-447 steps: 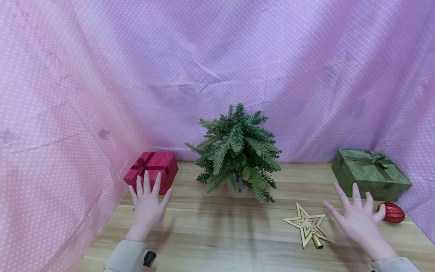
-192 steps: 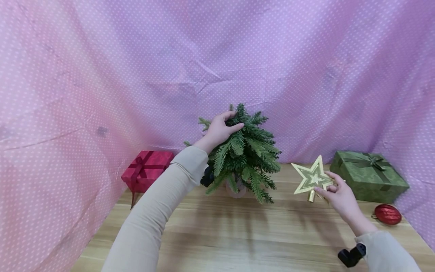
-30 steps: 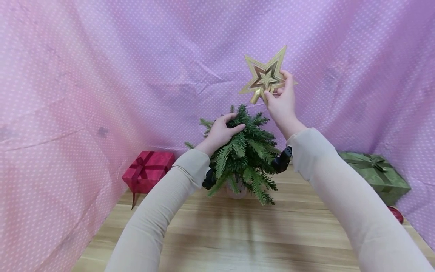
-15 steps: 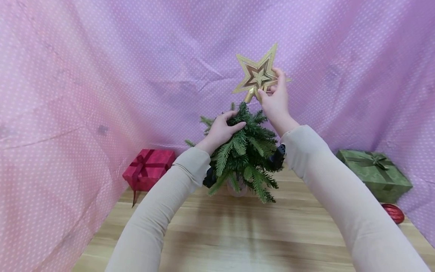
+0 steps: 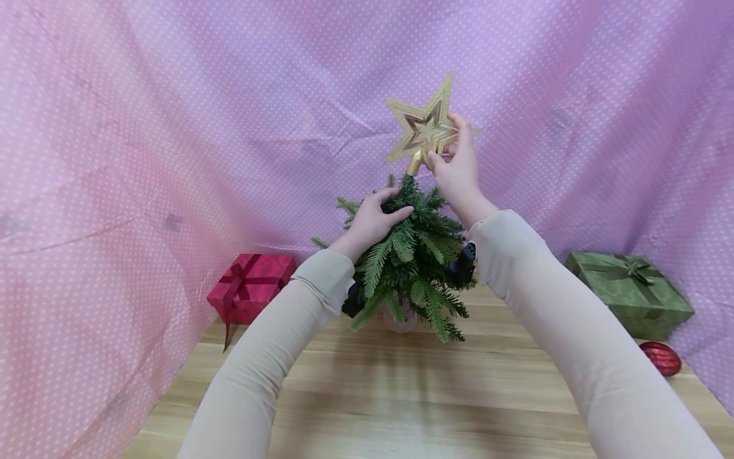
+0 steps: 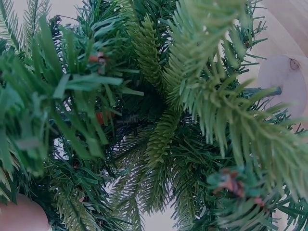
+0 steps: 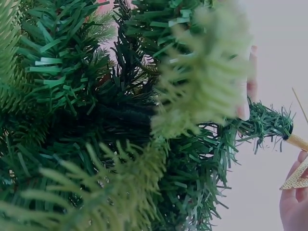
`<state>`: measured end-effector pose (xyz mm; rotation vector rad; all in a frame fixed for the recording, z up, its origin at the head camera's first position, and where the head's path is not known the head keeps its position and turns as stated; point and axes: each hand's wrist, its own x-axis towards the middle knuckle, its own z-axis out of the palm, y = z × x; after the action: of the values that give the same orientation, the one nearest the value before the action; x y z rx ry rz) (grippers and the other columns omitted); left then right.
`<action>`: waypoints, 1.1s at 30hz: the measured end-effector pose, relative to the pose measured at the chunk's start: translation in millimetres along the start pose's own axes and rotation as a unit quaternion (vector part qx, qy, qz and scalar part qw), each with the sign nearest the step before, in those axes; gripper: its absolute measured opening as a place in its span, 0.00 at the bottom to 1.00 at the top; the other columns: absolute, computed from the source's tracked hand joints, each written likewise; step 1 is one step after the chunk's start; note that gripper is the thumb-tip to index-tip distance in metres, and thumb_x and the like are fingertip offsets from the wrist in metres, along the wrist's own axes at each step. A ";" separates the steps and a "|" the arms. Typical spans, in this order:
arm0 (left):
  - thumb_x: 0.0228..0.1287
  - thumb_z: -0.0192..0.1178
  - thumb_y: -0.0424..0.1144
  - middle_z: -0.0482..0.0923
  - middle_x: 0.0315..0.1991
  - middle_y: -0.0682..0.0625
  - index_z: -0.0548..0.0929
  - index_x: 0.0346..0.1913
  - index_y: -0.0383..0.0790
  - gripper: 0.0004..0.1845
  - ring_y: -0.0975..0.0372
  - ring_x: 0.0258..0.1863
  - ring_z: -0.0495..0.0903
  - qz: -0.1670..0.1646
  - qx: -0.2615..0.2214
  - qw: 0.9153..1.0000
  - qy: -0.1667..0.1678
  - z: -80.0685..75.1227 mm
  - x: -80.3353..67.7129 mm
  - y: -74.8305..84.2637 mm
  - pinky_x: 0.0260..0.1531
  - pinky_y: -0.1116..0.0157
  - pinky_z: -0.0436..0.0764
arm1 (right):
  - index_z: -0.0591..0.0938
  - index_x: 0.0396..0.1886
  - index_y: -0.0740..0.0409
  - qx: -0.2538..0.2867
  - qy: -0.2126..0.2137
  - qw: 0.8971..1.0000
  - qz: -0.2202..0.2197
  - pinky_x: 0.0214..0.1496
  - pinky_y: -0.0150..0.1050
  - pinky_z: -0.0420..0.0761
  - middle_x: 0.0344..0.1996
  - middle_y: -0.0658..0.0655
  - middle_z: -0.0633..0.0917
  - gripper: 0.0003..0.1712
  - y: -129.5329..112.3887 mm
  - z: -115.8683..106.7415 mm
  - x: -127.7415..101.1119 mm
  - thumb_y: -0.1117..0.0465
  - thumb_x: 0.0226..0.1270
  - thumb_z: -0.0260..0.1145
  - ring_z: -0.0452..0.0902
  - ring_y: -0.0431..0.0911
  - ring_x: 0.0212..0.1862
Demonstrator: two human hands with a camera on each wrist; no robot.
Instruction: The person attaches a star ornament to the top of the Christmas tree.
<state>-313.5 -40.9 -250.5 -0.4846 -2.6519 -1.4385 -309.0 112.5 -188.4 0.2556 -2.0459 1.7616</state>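
The left hand (image 5: 371,220) grips the tree (image 5: 404,277) just below its tip (image 5: 408,183). Above it, the right hand (image 5: 459,175) pinches the gold star (image 5: 425,127), long axis leaning right, socket (image 5: 413,164) down-left at the tip. Only the right wrist view shows the socket's dark mouth.

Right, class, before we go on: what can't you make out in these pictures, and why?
1. Much of the gold star: right wrist view, cut off by the right edge.
2. How far the tree reaches inside the star's tube: head view, hidden by the tube's wall.
3. Some fingers of the left hand: head view, hidden among branches.
4. The left end of the red ornament: head view, behind the right sleeve.
5. Needles on the nearest branch: right wrist view, blurred.
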 end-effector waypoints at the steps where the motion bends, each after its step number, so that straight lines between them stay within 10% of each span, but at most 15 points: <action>1: 0.65 0.59 0.50 0.64 0.69 0.52 0.67 0.68 0.47 0.30 0.59 0.71 0.58 0.001 0.001 1.000 0.001 0.1 0.0 -0.1 0.68 0.57 0.61 | 0.54 0.72 0.38 -0.005 -0.003 1.000 0.000 0.55 0.36 0.79 0.53 0.64 0.74 0.41 -0.2 0.0 0.0 0.75 0.68 0.53 0.76 0.49 0.50; 33: 0.65 0.59 0.50 0.64 0.69 0.52 0.67 0.69 0.48 0.31 0.59 0.71 0.58 0.000 -0.001 1.000 -0.002 -1.6 0.1 -1.5 0.69 0.56 0.61 | 0.51 0.74 0.34 -0.079 -0.056 0.994 -0.048 0.58 0.40 0.77 0.49 0.68 0.78 0.41 8.0 3.0 -2.0 0.72 0.70 0.51 0.76 0.54 0.53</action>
<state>-314.2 -43.0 -250.8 -0.4891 -2.6533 -1.4420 -311.0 110.7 -196.8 0.4054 -2.2005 1.5504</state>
